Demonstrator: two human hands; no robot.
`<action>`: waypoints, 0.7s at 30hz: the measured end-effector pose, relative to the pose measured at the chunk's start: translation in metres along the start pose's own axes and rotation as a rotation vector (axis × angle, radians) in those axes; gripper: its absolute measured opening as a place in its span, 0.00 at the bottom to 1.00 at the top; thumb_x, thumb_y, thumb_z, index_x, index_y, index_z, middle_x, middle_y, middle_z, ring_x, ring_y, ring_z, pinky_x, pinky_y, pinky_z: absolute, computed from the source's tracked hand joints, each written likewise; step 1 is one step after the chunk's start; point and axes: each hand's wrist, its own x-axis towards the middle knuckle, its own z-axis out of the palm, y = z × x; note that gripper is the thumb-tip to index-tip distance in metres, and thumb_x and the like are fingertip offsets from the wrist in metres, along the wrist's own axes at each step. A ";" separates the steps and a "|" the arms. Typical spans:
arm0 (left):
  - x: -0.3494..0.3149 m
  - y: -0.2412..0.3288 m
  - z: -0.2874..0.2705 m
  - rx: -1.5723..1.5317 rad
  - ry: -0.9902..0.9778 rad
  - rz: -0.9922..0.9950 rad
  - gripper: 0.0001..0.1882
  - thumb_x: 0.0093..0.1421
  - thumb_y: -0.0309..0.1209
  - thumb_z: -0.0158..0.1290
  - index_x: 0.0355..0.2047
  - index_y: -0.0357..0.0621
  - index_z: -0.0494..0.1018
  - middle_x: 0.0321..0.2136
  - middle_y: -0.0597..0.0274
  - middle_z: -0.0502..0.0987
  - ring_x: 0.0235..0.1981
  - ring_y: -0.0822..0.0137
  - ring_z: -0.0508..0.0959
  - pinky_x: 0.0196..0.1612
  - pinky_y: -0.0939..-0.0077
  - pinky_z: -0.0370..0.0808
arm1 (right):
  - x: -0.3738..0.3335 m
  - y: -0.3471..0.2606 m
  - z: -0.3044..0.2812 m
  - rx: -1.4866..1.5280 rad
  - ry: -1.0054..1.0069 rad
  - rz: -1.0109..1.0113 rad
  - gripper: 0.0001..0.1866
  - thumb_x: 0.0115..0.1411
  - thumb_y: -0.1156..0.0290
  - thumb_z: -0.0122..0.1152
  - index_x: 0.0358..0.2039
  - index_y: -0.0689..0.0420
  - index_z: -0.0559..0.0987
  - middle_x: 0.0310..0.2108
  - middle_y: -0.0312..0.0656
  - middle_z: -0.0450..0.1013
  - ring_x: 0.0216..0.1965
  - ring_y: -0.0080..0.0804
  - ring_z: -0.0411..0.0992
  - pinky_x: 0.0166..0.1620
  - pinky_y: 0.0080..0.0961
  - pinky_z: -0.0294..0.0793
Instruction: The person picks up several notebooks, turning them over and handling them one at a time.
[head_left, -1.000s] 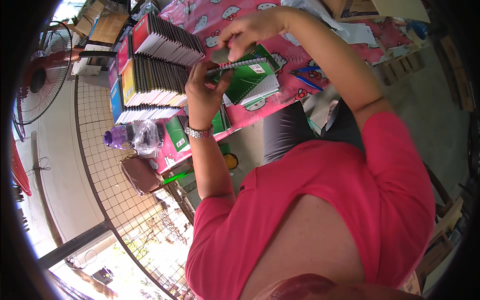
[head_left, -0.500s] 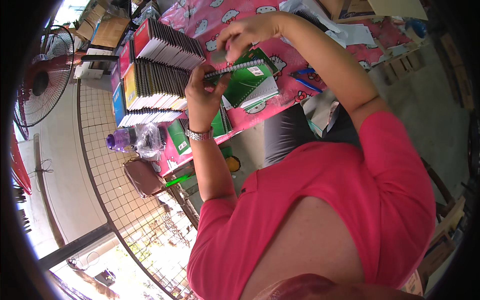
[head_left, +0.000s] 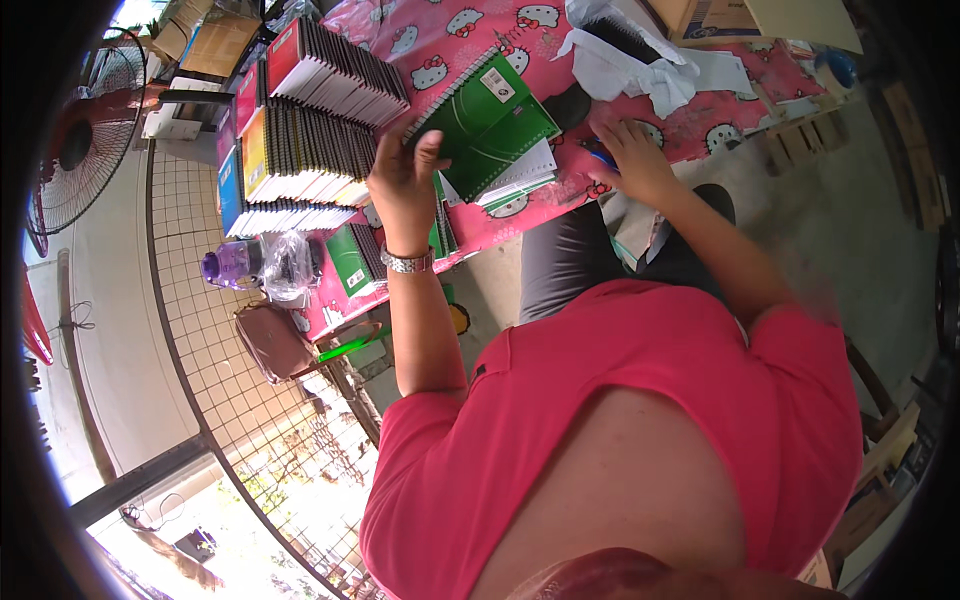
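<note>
A table (head_left: 690, 120) under a pink patterned cloth fills the top of the view. On its left side stand stacks of spiral notebooks (head_left: 310, 130), spines up, in rows beside one another. White paper (head_left: 640, 65) lies crumpled near the far edge. A green notebook (head_left: 485, 120) lies tilted on a small pile near the table's middle, its wire spine toward the stacks. The left hand (head_left: 400, 185) grips that notebook at its near left corner: the fingers (head_left: 432, 150) curl over the cover while the palm sits below the edge, so the book lies above and to the right of the hand. A metal watch (head_left: 408, 262) circles that wrist. The right hand (head_left: 630, 160) rests on the cloth to the right of the pile, apart from the green notebook, fingers bent down over a small blue thing (head_left: 600, 157); whether they clasp it cannot be told. A purple bottle (head_left: 232, 266) stands at the table's left end.
</note>
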 end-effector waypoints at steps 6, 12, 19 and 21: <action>-0.004 0.003 0.009 -0.027 0.058 -0.017 0.10 0.65 0.24 0.54 0.45 0.31 0.72 0.27 0.62 0.77 0.25 0.73 0.81 0.25 0.82 0.75 | -0.007 -0.015 -0.040 0.371 0.274 0.134 0.29 0.56 0.65 0.65 0.58 0.55 0.71 0.54 0.46 0.69 0.54 0.48 0.67 0.57 0.46 0.66; -0.011 0.003 0.010 -0.093 0.079 -0.003 0.12 0.65 0.21 0.53 0.48 0.29 0.74 0.32 0.61 0.80 0.28 0.75 0.80 0.30 0.82 0.77 | 0.072 -0.130 -0.117 0.448 0.289 -0.184 0.31 0.50 0.66 0.69 0.56 0.53 0.74 0.50 0.42 0.71 0.49 0.44 0.69 0.54 0.41 0.67; -0.019 0.004 0.015 -0.023 0.143 0.039 0.20 0.57 0.12 0.48 0.51 0.30 0.75 0.42 0.56 0.82 0.39 0.73 0.80 0.40 0.80 0.78 | 0.091 -0.152 -0.110 0.308 0.298 -0.281 0.27 0.49 0.65 0.68 0.52 0.54 0.77 0.44 0.41 0.72 0.45 0.41 0.71 0.48 0.39 0.70; -0.018 -0.003 0.014 0.059 0.170 0.099 0.20 0.57 0.12 0.48 0.51 0.30 0.75 0.41 0.55 0.82 0.37 0.73 0.80 0.40 0.80 0.78 | 0.089 -0.152 -0.109 0.464 0.221 -0.233 0.25 0.51 0.65 0.67 0.51 0.56 0.77 0.39 0.43 0.73 0.40 0.41 0.73 0.44 0.37 0.72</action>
